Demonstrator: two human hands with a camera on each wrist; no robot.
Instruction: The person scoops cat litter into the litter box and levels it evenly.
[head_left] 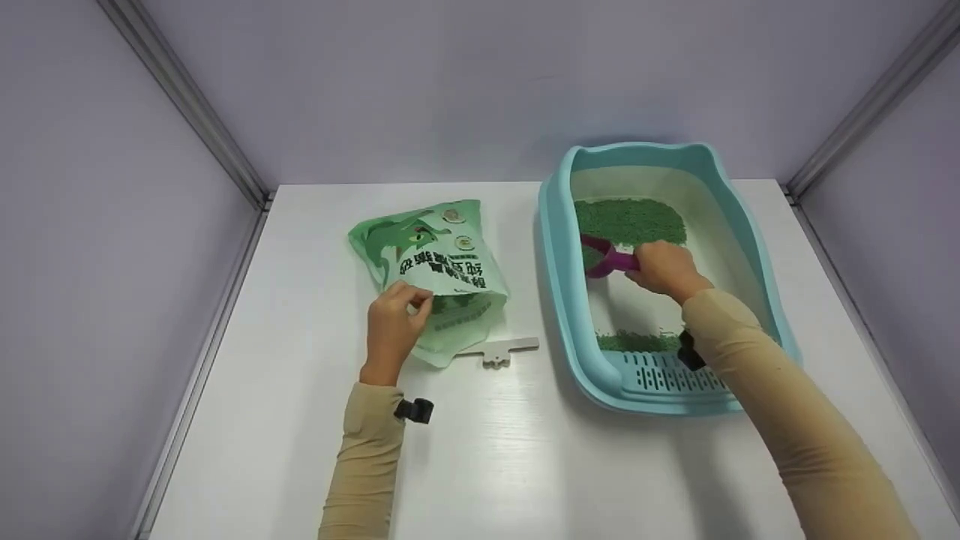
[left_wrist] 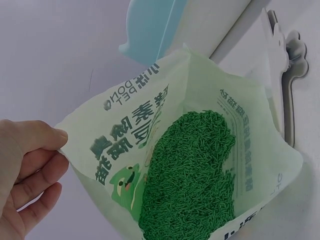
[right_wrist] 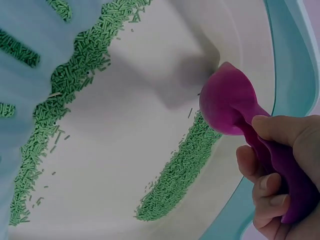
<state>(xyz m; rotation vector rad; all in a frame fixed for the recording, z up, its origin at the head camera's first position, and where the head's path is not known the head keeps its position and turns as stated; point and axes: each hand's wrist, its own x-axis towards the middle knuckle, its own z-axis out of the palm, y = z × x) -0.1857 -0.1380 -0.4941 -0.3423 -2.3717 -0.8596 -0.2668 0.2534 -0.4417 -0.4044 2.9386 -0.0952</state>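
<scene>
My left hand (head_left: pixel 395 321) pinches the rim of a pale green cat litter bag (head_left: pixel 465 264) between thumb and finger. The bag lies on the table with its mouth open towards me; green pellets (left_wrist: pixel 187 175) fill the inside in the left wrist view. On the right, my right hand (head_left: pixel 666 268) grips the handle of a purple scoop (head_left: pixel 619 261). Its bowl, holding some green pellets, is over the left side of a blue litter box (head_left: pixel 559 300). Seen from the right wrist, the scoop's rounded underside (right_wrist: pixel 225 100) hides its contents.
Green pellets (head_left: pixel 634 221) lie in a patch at the box's far end, with a thinner strip (head_left: pixel 637 342) beside the slotted grate (head_left: pixel 667 375) in front. A grey-white sealing clip (head_left: pixel 499 351) lies between bag and box. Pale walls (head_left: pixel 480 90) enclose the white table (head_left: pixel 487 450).
</scene>
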